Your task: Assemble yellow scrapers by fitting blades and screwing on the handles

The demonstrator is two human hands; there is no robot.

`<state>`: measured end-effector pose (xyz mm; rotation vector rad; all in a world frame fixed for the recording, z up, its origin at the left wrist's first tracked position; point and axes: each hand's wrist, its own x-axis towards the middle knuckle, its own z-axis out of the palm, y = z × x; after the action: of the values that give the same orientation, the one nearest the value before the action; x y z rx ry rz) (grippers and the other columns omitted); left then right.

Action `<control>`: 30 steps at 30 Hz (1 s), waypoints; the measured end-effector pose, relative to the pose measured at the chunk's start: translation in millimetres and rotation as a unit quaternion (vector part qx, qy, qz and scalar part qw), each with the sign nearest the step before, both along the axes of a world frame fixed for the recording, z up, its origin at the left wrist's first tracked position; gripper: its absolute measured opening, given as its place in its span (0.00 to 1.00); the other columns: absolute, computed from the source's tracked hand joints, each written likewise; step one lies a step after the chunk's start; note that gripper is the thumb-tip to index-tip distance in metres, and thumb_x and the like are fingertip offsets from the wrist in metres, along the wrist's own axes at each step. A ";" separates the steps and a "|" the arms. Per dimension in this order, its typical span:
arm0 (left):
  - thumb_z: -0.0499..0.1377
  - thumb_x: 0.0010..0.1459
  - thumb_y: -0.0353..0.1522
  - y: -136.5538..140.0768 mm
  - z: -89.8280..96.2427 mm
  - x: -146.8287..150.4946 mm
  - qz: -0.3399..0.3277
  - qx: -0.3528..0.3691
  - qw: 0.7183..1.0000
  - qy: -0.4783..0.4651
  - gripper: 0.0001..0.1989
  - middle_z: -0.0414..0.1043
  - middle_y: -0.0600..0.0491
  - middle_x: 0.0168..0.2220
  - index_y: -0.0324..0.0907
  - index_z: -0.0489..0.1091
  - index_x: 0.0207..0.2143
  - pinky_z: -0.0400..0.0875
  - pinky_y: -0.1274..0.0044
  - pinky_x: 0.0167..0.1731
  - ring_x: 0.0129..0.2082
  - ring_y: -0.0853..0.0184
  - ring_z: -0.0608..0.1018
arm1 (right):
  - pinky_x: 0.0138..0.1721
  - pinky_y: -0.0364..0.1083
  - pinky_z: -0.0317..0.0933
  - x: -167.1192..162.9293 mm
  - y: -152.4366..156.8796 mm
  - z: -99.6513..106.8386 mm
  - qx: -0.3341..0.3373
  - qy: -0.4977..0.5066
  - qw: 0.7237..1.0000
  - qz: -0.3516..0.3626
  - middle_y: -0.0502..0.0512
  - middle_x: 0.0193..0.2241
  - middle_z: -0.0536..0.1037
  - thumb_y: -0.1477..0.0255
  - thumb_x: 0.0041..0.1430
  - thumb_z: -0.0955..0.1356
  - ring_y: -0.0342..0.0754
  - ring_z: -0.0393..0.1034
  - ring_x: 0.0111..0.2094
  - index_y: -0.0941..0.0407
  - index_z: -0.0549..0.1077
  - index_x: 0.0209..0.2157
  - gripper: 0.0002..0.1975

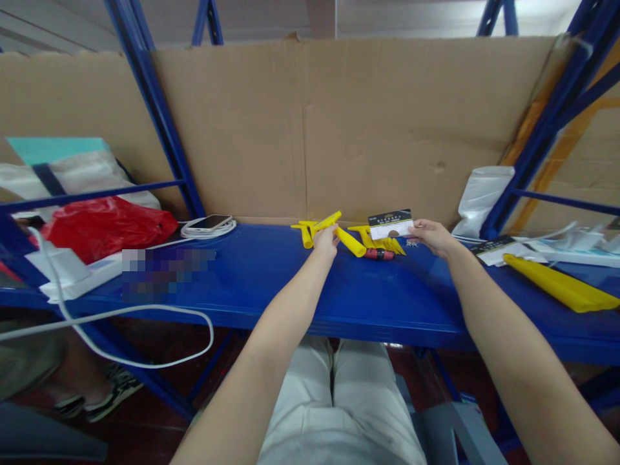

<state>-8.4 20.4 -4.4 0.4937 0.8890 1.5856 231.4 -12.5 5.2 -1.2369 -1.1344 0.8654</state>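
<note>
My left hand (326,239) is closed around a yellow plastic tool (351,242) with a tube-like handle, just above the blue shelf top. Another yellow piece (306,236) lies beside that hand on its left. Out to the right, my right hand (433,236) pinches the edge of a black-and-white printed card (390,225), held upright and facing me. Partly hidden behind the card are more yellow parts (387,245). In front of them rests a red-and-black cylindrical object (379,254). Small metallic bits (411,243) lie under my right hand, too small to name.
Cardboard (232,129) walls off the back of the shelf (271,284). At left are a phone (213,223) on a coiled white cable, a red plastic bag (111,226) and a power strip (92,278). A long yellow piece (562,284) and a white pouch (479,200) are at right.
</note>
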 end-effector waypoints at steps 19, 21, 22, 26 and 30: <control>0.58 0.49 0.18 -1.0 1.2 1.0 0.076 0.030 0.995 -0.062 0.12 0.73 0.54 0.30 0.38 0.68 0.35 0.74 0.80 0.32 0.33 0.71 0.78 | 0.32 0.40 0.67 -49.9 -5.7 -1.0 0.042 -0.025 0.993 0.111 0.48 0.23 0.76 0.75 0.40 0.74 0.39 0.71 0.25 0.57 0.69 0.21 0.10; 0.59 0.49 0.19 0.3 -0.2 2.8 0.063 0.023 0.997 -0.037 0.10 0.74 0.53 0.29 0.38 0.69 0.34 0.74 0.80 0.31 0.32 0.70 0.78 | 0.33 0.41 0.68 -59.8 -6.4 -2.9 0.056 -0.032 0.991 0.120 0.48 0.23 0.77 0.72 0.40 0.75 0.40 0.71 0.26 0.57 0.69 0.22 0.10; 0.60 0.48 0.19 0.8 -0.6 3.9 0.053 0.019 0.998 -0.017 0.10 0.74 0.53 0.29 0.38 0.70 0.34 0.74 0.80 0.31 0.32 0.70 0.78 | 0.34 0.42 0.68 -63.5 -6.8 -3.7 0.063 -0.037 0.990 0.121 0.48 0.23 0.77 0.71 0.39 0.75 0.40 0.72 0.26 0.56 0.69 0.22 0.11; 0.58 0.50 0.22 1.2 -2.2 10.4 -0.002 0.011 0.998 0.065 0.08 0.75 0.53 0.26 0.38 0.72 0.33 0.74 0.78 0.30 0.32 0.66 0.79 | 0.34 0.44 0.68 -70.8 -5.9 -6.8 0.094 -0.053 0.990 0.092 0.48 0.22 0.77 0.68 0.40 0.74 0.42 0.72 0.27 0.55 0.69 0.23 0.11; 0.58 0.46 0.20 0.1 -5.1 15.9 -0.039 0.055 0.991 0.119 0.08 0.74 0.54 0.25 0.38 0.73 0.28 0.74 0.77 0.35 0.34 0.66 0.79 | 0.33 0.43 0.68 -72.0 -1.4 -10.2 0.115 -0.033 0.990 0.070 0.47 0.21 0.76 0.68 0.42 0.73 0.43 0.73 0.27 0.55 0.69 0.24 0.10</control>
<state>7.5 20.5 -9.5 0.8009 0.9507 1.5301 159.4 -13.9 -5.1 -1.0105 -1.3474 0.7766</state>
